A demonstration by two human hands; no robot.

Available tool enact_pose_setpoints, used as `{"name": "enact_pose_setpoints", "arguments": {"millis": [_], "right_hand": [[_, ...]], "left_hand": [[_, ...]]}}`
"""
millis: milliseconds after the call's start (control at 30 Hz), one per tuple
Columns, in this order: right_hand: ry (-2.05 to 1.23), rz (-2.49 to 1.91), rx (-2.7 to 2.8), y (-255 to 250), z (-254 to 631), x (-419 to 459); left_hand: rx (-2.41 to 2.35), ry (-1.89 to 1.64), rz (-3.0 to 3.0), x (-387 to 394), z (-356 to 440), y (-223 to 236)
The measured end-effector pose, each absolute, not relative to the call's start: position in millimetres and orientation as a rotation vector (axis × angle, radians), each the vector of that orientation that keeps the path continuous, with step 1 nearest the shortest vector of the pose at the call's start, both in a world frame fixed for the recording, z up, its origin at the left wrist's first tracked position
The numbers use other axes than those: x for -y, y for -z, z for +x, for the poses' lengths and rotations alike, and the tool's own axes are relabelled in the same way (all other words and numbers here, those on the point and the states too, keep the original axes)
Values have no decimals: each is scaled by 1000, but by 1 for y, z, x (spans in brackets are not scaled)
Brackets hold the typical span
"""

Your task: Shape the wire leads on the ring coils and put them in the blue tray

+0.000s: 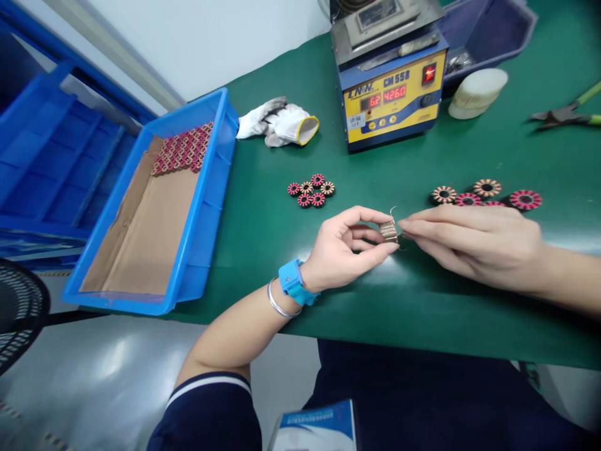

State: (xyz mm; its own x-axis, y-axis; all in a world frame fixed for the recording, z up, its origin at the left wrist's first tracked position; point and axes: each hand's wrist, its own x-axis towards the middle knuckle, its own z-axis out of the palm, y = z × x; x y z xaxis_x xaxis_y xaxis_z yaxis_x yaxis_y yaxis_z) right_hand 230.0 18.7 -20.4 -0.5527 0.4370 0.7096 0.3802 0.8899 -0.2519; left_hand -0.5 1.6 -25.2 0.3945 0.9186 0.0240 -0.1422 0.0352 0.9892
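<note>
Green tabletop (399, 310) between hands (340, 247) (483, 244) and near edge (399, 344)

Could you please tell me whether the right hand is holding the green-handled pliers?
No, the green-handled pliers lie on the tabletop, while the right hand is beside the coil in the left hand.

Copper-coloured coil (388, 231) between left fingers (369, 215)

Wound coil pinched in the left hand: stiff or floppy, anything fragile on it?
The wound coil is probably stiff: its copper-toned windings look closely packed. Its thin wire ends would likely bend or snag, since they stick out past its body.
</note>
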Motion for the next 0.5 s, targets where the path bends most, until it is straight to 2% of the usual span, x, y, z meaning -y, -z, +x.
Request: {"name": "enact_pose_setpoints", "arguments": {"millis": [267,500], "right_hand": [[-355,-718,2129,19,223,-18],[-175,-691,2297,20,223,-15]], "left_hand": [[-818,-995,1270,-2,2,24],[-842,-951,1417,-1,1,22]]}}
